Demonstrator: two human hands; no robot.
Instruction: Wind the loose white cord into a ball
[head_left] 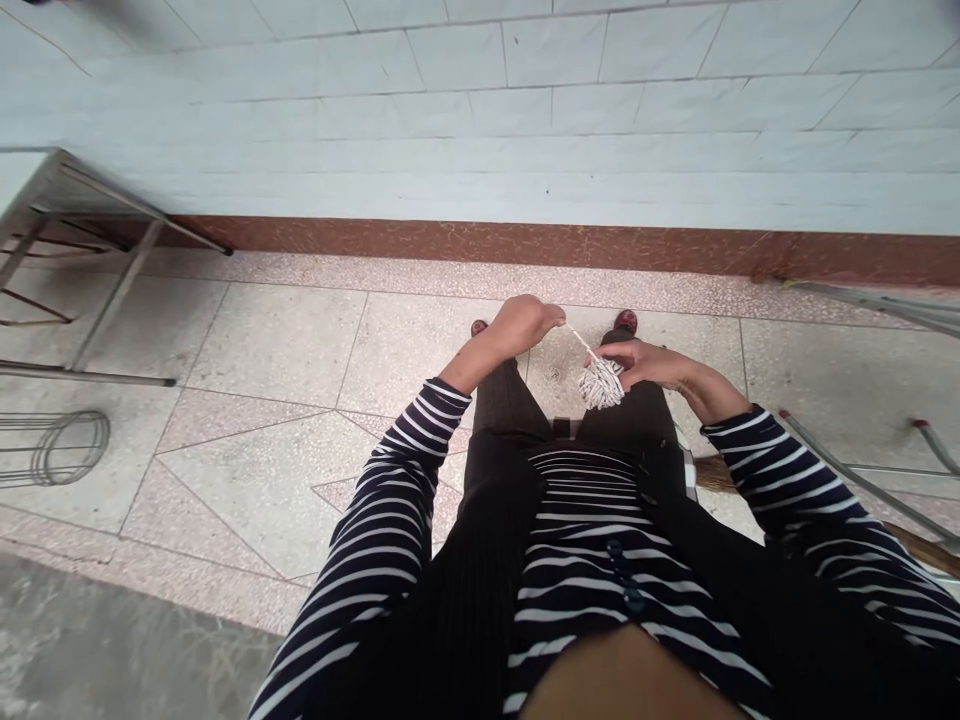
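A ball of whitish twisted string [601, 384] sits in my right hand [651, 366], which is closed round its upper right side above my lap. From the ball a short strand of string [580, 340] runs taut up and left to my left hand [523, 325]. The left fingers are closed in a pinch on that strand, with the thumb and fingertips pointing right. My right palm and part of the ball's far side are hidden.
A metal-legged table [120, 290] stands at the left, with a wire rack [71, 447] below it. Metal legs [862, 480] show at the right. Ahead rises a white tiled wall [480, 150] with a brown skirting [465, 240]. The floor [285, 330] is speckled tile.
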